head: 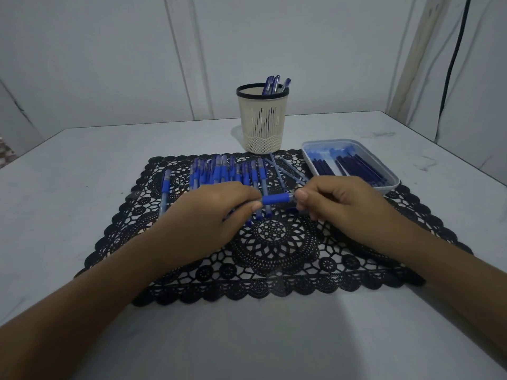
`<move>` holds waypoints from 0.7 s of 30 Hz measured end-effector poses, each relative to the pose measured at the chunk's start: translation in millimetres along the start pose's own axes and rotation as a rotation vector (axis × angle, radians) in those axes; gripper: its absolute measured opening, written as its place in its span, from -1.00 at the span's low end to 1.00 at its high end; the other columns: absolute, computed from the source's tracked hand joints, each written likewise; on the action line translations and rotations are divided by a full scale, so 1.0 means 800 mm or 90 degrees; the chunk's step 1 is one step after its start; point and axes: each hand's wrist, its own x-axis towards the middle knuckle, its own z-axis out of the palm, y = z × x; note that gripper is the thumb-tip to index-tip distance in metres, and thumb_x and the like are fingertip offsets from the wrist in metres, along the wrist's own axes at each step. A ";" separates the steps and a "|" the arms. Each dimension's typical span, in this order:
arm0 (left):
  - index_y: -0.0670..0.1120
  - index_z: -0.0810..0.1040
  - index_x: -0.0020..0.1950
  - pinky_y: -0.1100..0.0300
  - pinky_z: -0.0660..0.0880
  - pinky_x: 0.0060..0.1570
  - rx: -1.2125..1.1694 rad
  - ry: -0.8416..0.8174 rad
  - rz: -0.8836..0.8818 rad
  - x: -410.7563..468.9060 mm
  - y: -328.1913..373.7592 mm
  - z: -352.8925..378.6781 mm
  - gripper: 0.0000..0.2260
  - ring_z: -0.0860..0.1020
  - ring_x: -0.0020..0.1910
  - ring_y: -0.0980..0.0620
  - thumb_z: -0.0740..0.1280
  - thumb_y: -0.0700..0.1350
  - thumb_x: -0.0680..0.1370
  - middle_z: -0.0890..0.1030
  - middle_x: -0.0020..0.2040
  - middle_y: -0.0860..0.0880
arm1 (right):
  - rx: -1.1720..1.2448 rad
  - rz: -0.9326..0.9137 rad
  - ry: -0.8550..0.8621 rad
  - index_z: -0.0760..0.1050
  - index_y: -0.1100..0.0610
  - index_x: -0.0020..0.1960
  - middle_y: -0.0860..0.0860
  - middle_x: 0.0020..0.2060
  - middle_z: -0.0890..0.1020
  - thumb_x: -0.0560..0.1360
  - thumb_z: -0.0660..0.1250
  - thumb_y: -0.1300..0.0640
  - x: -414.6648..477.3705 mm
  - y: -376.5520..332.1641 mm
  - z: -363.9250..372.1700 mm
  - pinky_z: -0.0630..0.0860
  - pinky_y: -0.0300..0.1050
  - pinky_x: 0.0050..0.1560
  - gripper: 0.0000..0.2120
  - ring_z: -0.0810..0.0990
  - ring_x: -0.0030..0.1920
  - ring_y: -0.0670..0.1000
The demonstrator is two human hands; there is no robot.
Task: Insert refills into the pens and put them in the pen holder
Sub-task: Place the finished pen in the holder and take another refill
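The blue ballpoint pen with clear barrel and blue rubber grip sleeve (275, 199) is held level and crosswise, just above the black lace-pattern placemat (274, 242). The left hand (208, 215) has its fingers curled round the barrel end, with the thumb tip against the sleeve's left edge. The sleeve shows bare between the two hands. The right hand (337, 204) pinches the pen's tip end between thumb and bent forefinger, its other fingers curled under.

Left of the left knuckles, a single blue pen (165, 187) lies alone on the mat. Just beyond the left fingers lies a row of blue pens (227, 171), its near ends partly hidden by that hand. Farther back, past the gap between the hands, stands the cream plastic mesh pen holder with black rim (262, 124), a few pens leaning inside. Beyond the right fingers lie thin clear tubes (285, 171), and right of them a pale plastic tray (389, 174) holds dark blue refills (354, 165)
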 end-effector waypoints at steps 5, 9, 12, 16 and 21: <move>-0.04 0.57 -0.03 0.55 0.31 -0.30 -0.014 -0.001 0.016 0.002 -0.001 -0.003 -0.73 0.41 -0.31 0.41 0.10 -0.02 0.57 0.35 -0.35 0.32 | 0.035 -0.034 -0.020 0.55 -0.01 -0.17 -0.10 -0.35 0.58 0.42 0.25 -0.03 -0.001 0.002 -0.002 0.42 -0.35 -0.30 -0.86 0.51 -0.34 -0.13; -0.05 0.58 -0.03 0.51 0.33 -0.33 0.002 -0.001 0.020 0.001 -0.005 -0.003 -0.71 0.39 -0.38 0.36 0.08 0.00 0.58 0.32 -0.36 0.32 | 0.030 -0.035 -0.028 0.57 -0.01 -0.05 -0.16 -0.30 0.58 0.39 0.33 0.03 -0.001 0.004 -0.002 0.40 -0.41 -0.27 -0.85 0.51 -0.30 -0.19; -0.04 0.57 0.00 0.50 0.29 -0.39 0.016 0.000 0.011 0.000 -0.005 -0.003 -0.71 0.37 -0.38 0.38 0.08 0.01 0.58 0.32 -0.34 0.33 | 0.033 -0.019 -0.016 0.51 -0.07 -0.04 -0.15 -0.32 0.56 0.33 0.32 -0.06 -0.002 0.001 -0.002 0.38 -0.45 -0.32 -0.79 0.50 -0.31 -0.24; -0.04 0.56 -0.02 0.50 0.22 -0.44 0.030 -0.009 0.007 0.000 -0.002 -0.003 -0.72 0.32 -0.43 0.37 0.08 0.00 0.57 0.34 -0.34 0.25 | -0.024 -0.023 -0.020 0.53 -0.10 -0.20 -0.09 -0.33 0.60 0.45 0.16 -0.12 -0.003 0.001 -0.002 0.46 -0.17 -0.35 -0.79 0.53 -0.37 -0.07; -0.03 0.55 -0.01 0.49 0.31 -0.36 0.016 -0.005 -0.002 0.000 -0.004 -0.002 -0.73 0.40 -0.35 0.35 0.09 0.02 0.57 0.35 -0.33 0.27 | -0.011 -0.060 -0.029 0.45 0.00 -0.06 -0.14 -0.34 0.49 0.45 0.35 0.13 -0.003 0.000 -0.002 0.34 -0.48 -0.32 -0.89 0.47 -0.33 -0.24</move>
